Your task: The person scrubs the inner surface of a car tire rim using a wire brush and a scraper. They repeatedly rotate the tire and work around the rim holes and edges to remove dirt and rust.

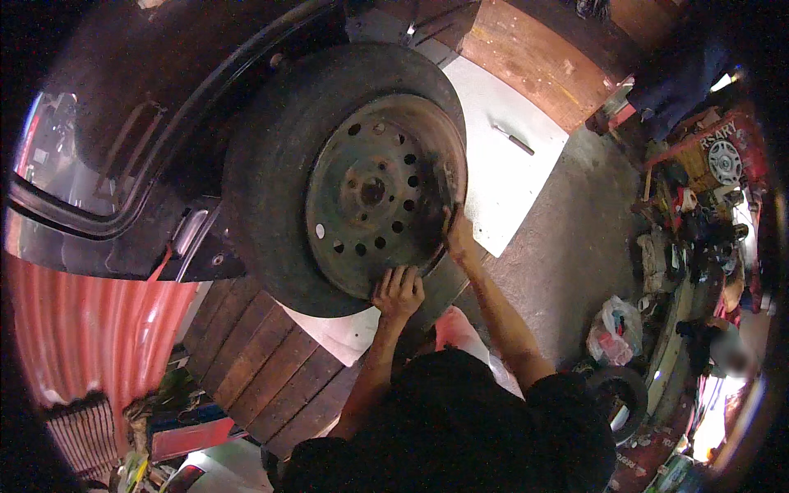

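Note:
A car wheel [271,164], a black tyre on a rusty steel rim with a ring of round holes, stands close to a dark car body [107,156]. My left hand [399,292] hooks its curled fingers over the lower edge of the rim. On the right lower side of the wheel, my right hand [459,234] grips the edge, its fingers partly hidden by shadow. Behind and beneath the wheel lies a white sheet [493,177], with a pen-like tool [514,140] resting on it.
Wooden planks [263,353] lie below left, beside a red corrugated sheet [107,329]. A brown board [534,62] is at the far side. Right of the concrete floor [567,246] are a plastic bag [614,330], another tyre [629,403] and a cluttered row with a wheel cover [725,162].

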Demonstrator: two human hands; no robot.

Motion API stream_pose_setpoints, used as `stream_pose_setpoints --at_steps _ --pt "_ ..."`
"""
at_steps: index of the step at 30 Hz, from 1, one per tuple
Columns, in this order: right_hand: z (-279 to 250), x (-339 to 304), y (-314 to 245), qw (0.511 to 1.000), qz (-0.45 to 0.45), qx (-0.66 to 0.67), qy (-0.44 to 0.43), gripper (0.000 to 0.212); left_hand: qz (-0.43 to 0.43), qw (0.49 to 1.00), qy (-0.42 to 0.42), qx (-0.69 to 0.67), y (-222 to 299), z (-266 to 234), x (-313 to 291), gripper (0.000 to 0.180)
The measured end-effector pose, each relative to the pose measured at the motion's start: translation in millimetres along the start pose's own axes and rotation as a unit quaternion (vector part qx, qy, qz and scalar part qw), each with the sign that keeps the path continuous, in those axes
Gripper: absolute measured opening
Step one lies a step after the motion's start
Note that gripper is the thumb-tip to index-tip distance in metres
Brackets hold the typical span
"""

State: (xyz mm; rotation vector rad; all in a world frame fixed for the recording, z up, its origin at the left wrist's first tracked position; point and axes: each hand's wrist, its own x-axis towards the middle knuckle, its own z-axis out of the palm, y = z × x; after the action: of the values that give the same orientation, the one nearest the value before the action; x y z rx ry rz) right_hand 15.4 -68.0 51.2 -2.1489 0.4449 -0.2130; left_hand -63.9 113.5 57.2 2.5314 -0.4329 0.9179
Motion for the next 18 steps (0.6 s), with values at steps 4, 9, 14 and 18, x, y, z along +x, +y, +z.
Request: stream_pose_setpoints --at_steps 4,9,14,18 --pt "29.4 -20.3 39.8 0.995 -0.045 -0.047 0.075 0.035 0.004 1.000 -0.001 -0.014 -3.0 0.7 -2.6 0.012" --pt "1.6 37.7 22.4 0.999 -0.026 0.036 -0.028 0.037 0.038 0.999 -0.015 -0.030 -1.1 -2.2 -0.6 0.012" --pt "19.4 -21.3 23.0 0.999 -0.022 -0.031 0.005 0.042 -0.014 0.997 -0.054 -0.059 2.0 -6.7 2.0 0.013" --pt "19.2 8.8 11.8 0.996 -0.057 0.035 0.052 0.037 -0.005 0.995 -0.042 -0.091 4.7 -3.1 0.9 0.011"
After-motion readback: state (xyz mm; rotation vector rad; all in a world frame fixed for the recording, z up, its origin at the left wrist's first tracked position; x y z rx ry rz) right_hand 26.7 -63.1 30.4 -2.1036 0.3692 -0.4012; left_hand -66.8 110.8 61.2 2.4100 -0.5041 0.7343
